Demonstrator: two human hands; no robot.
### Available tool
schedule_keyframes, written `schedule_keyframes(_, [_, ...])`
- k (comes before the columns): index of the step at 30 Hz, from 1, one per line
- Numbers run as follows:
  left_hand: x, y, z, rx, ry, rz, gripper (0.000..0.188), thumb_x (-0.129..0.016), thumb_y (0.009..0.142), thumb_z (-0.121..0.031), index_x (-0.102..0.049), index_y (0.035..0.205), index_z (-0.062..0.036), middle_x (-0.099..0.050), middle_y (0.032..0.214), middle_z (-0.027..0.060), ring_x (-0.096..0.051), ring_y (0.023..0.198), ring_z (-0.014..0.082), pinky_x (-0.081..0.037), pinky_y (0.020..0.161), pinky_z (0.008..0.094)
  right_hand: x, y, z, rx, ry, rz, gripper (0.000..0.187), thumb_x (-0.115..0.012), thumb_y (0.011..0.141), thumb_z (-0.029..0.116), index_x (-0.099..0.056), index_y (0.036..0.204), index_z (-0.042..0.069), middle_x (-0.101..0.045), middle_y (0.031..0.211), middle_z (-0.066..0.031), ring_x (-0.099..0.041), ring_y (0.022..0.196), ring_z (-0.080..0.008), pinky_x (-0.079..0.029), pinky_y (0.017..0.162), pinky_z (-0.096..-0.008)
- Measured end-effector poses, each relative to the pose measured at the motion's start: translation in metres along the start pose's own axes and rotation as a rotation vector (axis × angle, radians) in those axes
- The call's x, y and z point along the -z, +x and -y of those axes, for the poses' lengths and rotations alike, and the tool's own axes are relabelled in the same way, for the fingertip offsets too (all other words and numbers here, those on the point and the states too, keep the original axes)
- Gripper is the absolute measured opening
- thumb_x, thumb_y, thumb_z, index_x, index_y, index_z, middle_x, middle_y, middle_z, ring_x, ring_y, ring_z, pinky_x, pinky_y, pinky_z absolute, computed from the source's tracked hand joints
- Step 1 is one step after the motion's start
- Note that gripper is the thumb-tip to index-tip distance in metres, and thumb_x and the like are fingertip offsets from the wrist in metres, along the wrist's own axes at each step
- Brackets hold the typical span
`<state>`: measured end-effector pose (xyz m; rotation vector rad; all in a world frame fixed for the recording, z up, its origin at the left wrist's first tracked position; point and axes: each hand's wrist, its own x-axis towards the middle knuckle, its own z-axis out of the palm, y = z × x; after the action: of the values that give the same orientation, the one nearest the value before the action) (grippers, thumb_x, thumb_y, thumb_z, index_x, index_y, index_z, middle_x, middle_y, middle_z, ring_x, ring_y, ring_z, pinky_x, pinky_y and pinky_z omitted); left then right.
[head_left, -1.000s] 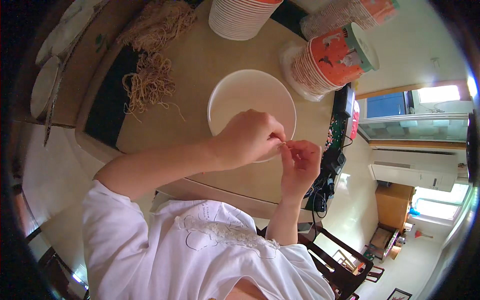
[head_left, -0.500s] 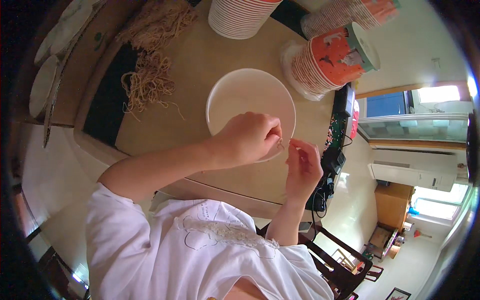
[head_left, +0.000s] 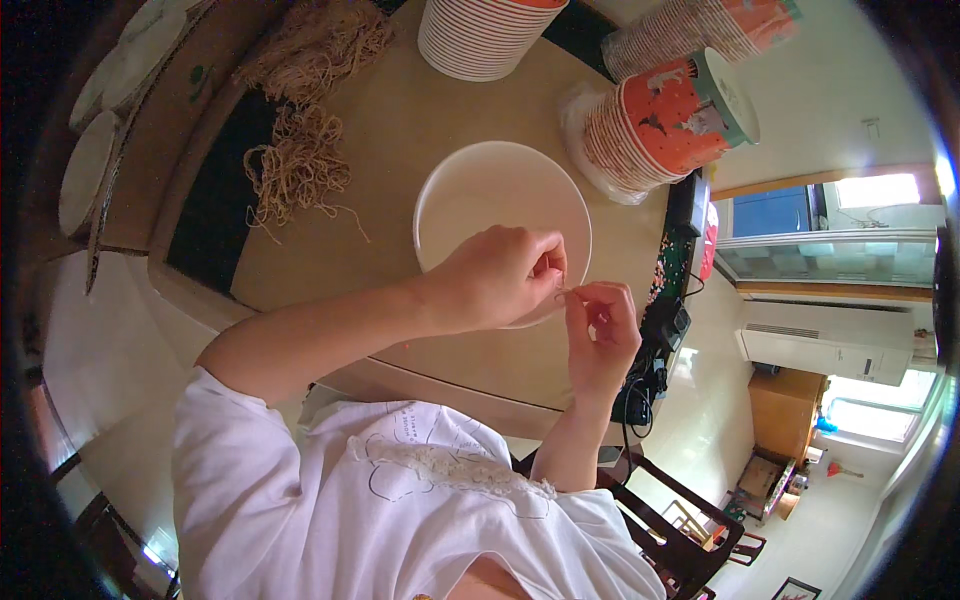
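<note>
Over the near rim of a white paper bucket (head_left: pixel 470 170), my left hand (head_left: pixel 500 272) is closed in a pinch. My right hand (head_left: pixel 602 325) pinches too, thumb and forefinger pressed together just right of the left fingertips. A thin, pale brown string (head_left: pixel 561 293) shows between the two pinches; most of it is hidden by my fingers. The bucket stands upright on the table, with its inside facing me. Off to the left lies a loose tangle of beige string (head_left: pixel 305 165), one end trailing toward the bucket.
Behind the bucket stands a stack of white paper buckets (head_left: pixel 485 40). Right of it, orange printed buckets (head_left: pixel 670 115) lie nested in plastic wrap. Black adapters and cables (head_left: pixel 665 325) line the table's right edge. A cardboard box (head_left: pixel 165 130) is at the left, a dark wooden chair (head_left: pixel 690 520) lower right.
My right hand has moved slightly left and its fingertips now meet the string close to my left fingers. The left hand has hardly moved.
</note>
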<state>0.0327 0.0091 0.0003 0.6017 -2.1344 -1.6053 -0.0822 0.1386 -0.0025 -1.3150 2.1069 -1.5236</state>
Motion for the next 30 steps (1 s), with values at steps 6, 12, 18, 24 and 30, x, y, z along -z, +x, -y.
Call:
schedule_keyframes(6, [0.004,0.001,-0.004,0.049,0.015,0.064,0.009,-0.058,0.086,-0.010,-0.058,0.088,-0.0011,-0.064,0.073,0.0105,-0.063,0.069,0.0198,-0.049,0.064,0.0333,0.002,0.002,0.015,-0.078,-0.165,0.087,0.015,-0.070,0.076,0.002,-0.065,0.090,0.005,-0.054,0.079,-0.0016,-0.047,0.062,-0.0056,-0.035,0.049,-0.0191])
schedule_keyframes(12, [0.006,0.000,-0.005,0.051,-0.044,0.028,0.009,-0.058,0.087,-0.010,-0.057,0.088,-0.0005,-0.063,0.073,0.0092,-0.062,0.068,0.0162,-0.049,0.064,0.0314,0.003,0.005,0.014,-0.083,-0.168,0.151,0.013,-0.071,0.077,0.005,-0.065,0.088,0.004,-0.052,0.075,-0.0024,-0.047,0.063,-0.0083,-0.035,0.049,-0.0217])
schedule_keyframes(18, [0.007,0.002,-0.005,0.050,-0.058,0.050,0.010,-0.058,0.087,-0.010,-0.057,0.088,-0.0004,-0.063,0.074,0.0091,-0.062,0.069,0.0156,-0.049,0.064,0.0310,-0.001,0.007,0.022,-0.061,-0.180,0.068,0.014,-0.068,0.075,0.000,-0.064,0.087,0.004,-0.056,0.081,-0.0017,-0.041,0.055,-0.0059,-0.033,0.047,-0.0204])
schedule_keyframes(24, [0.008,-0.001,-0.007,0.088,-0.048,0.063,0.009,-0.058,0.087,-0.009,-0.057,0.088,-0.0004,-0.063,0.073,0.0088,-0.061,0.069,0.0155,-0.049,0.063,0.0309,-0.005,0.001,0.013,-0.095,-0.121,0.107,0.014,-0.065,0.075,-0.003,-0.064,0.087,0.004,-0.061,0.079,0.0003,-0.038,0.052,-0.0038,-0.031,0.046,-0.0186])
schedule_keyframes(30, [0.005,-0.001,-0.003,0.036,-0.048,0.033,0.008,-0.058,0.087,-0.009,-0.057,0.088,-0.0008,-0.062,0.072,0.0083,-0.061,0.067,0.0156,-0.049,0.062,0.0311,-0.007,0.000,0.002,-0.062,-0.096,0.065,0.011,-0.067,0.077,-0.001,-0.064,0.087,0.003,-0.060,0.072,0.0020,-0.040,0.053,-0.0023,-0.030,0.046,-0.0180])
